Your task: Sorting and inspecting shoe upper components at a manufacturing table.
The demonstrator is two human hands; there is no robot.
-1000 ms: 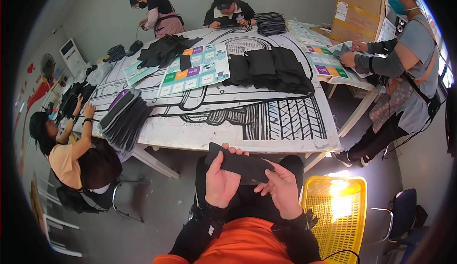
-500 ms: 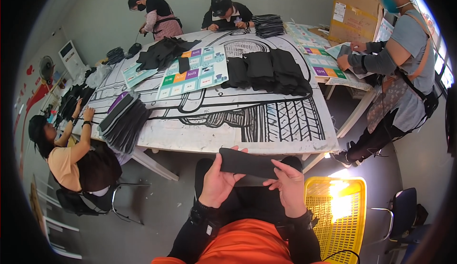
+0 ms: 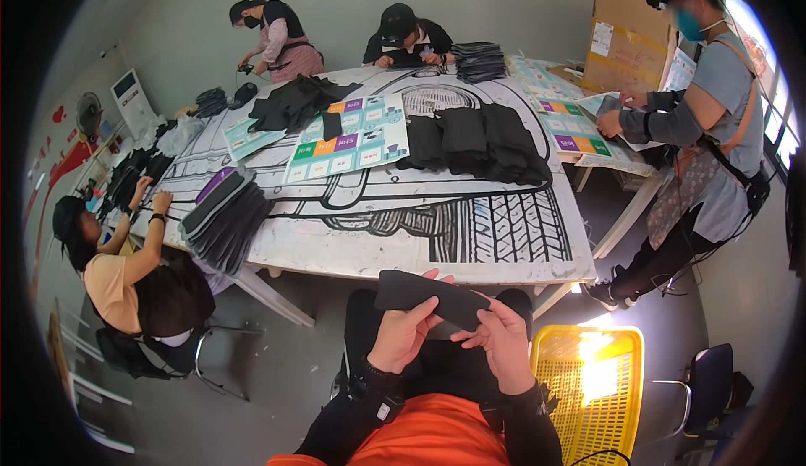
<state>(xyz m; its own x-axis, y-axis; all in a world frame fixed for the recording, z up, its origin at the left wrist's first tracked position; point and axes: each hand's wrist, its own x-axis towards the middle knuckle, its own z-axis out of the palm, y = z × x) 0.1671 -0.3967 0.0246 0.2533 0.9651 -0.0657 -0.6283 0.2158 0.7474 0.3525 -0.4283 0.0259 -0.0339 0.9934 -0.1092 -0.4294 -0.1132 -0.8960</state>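
A dark grey, oblong piece of cloth (image 3: 432,296) is held up over my lap, just in front of the table's near edge. My left hand (image 3: 403,334) grips it from below and behind, thumb lying on its front face and fingertips showing past the upper edge. Its right end is pinched between the thumb and fingers of my right hand (image 3: 504,344). The cloth tilts down toward the right, with its left end sticking out past my left thumb.
Before me stands a white table (image 3: 361,252) painted with black line drawings. It bears a fanned dark cloth stack (image 3: 222,222), dark cloth piles (image 3: 483,140) and printed sheets (image 3: 361,151). A yellow plastic basket (image 3: 537,399) sits at my right. Several co-workers surround the tables; a chair (image 3: 709,386) stands far right.
My left hand has slid inward along the cloth, its thumb now across the front. The cloth's left end sticks out further, and its right end tilts lower. The view has shifted slightly.
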